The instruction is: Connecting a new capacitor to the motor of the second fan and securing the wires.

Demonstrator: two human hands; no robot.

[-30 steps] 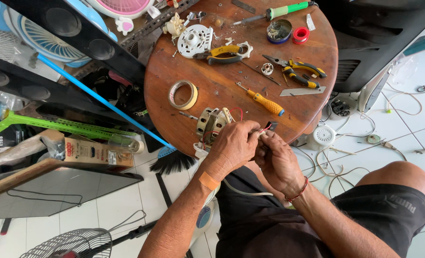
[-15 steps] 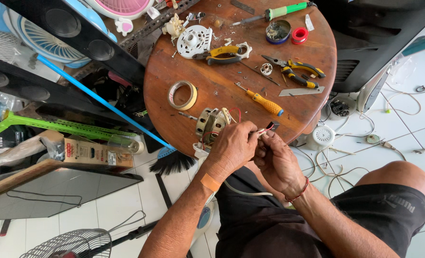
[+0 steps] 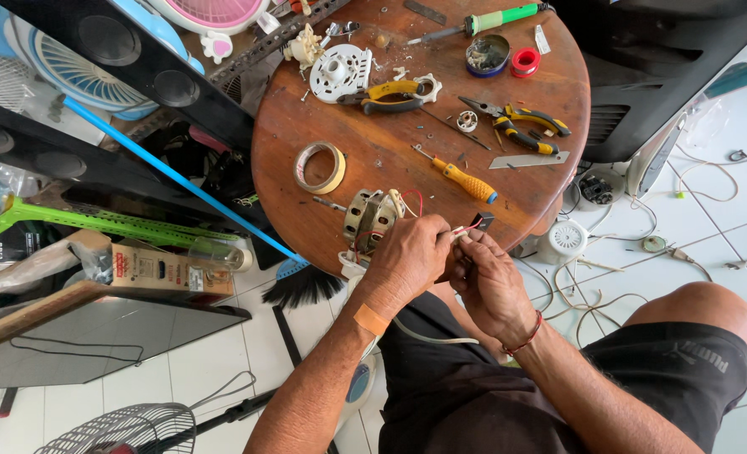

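Note:
At the near edge of a round wooden table, my left hand and my right hand meet and pinch thin red and white wires with a small black part at their end. The wires run from a small metal fan motor lying on the table just left of my left hand. My left wrist has a tan plaster on it and my right wrist a red string.
On the table lie a yellow-handled screwdriver, a roll of tape, yellow pliers, cutters, a green soldering iron, a tin and a white fan part. Speakers, fan grilles and loose cables crowd the floor.
My hands stay at the table edge; the fingers have shifted slightly on the wires. Nothing else has moved.

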